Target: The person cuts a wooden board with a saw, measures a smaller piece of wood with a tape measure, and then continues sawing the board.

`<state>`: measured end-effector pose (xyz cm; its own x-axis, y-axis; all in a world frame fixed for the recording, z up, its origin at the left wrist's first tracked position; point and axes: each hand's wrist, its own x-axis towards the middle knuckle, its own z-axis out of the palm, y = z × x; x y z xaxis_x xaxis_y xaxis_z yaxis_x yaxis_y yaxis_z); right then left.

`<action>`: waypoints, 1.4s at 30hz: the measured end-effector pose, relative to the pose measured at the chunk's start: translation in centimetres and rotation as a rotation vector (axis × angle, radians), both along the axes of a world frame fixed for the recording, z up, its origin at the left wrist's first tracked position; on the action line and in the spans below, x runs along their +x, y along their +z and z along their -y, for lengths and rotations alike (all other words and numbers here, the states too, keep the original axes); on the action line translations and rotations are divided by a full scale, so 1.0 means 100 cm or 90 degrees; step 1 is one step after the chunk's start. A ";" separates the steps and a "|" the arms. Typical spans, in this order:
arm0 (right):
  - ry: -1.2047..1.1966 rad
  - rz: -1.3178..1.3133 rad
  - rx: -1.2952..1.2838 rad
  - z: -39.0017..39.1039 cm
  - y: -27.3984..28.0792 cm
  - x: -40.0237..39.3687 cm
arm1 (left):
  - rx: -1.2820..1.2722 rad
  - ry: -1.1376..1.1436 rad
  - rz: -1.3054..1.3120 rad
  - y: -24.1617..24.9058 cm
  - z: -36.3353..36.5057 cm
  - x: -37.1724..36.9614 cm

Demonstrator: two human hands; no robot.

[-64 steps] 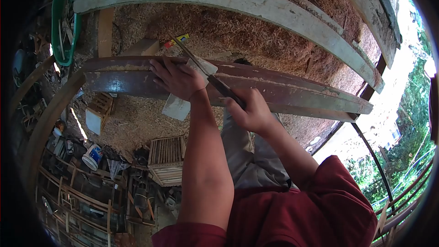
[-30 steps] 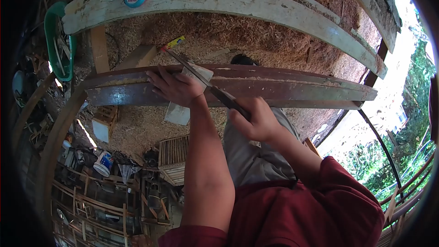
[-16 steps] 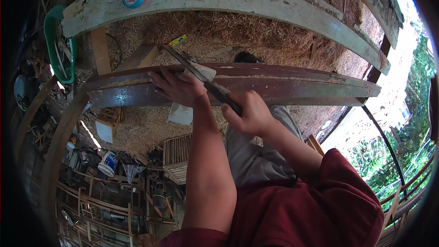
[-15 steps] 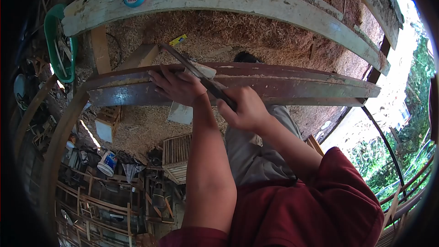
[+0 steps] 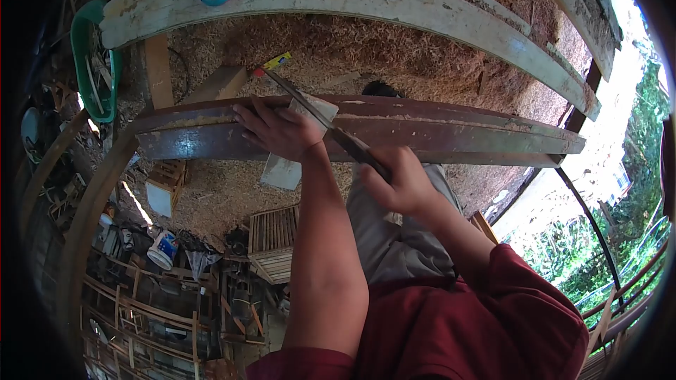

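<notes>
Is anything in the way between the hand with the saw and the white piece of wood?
Nothing I can see. The right hand holds the saw, and its blade already reaches across the white piece. The left hand is close beside the blade, but not between them.

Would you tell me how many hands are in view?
2: the left hand lies with fingers spread over the brown beam, and the right hand grips the long-bladed tool.
</notes>
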<state>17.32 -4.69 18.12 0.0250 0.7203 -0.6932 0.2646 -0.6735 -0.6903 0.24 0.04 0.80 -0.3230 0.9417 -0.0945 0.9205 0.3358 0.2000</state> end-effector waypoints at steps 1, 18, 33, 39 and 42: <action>0.001 -0.012 -0.012 -0.002 0.011 0.006 | -0.005 0.002 -0.004 -0.001 -0.001 0.001; 0.011 0.030 0.064 -0.008 -0.026 -0.011 | -0.009 0.011 0.003 0.003 -0.005 0.003; 0.021 0.009 0.055 0.006 -0.009 0.005 | -0.013 0.008 0.002 0.001 -0.002 0.004; 0.008 -0.018 0.018 -0.004 -0.006 0.012 | -0.009 0.003 -0.013 0.000 -0.004 0.002; 0.027 -0.013 -0.018 -0.006 -0.005 0.009 | -0.028 0.011 -0.014 0.006 -0.002 0.004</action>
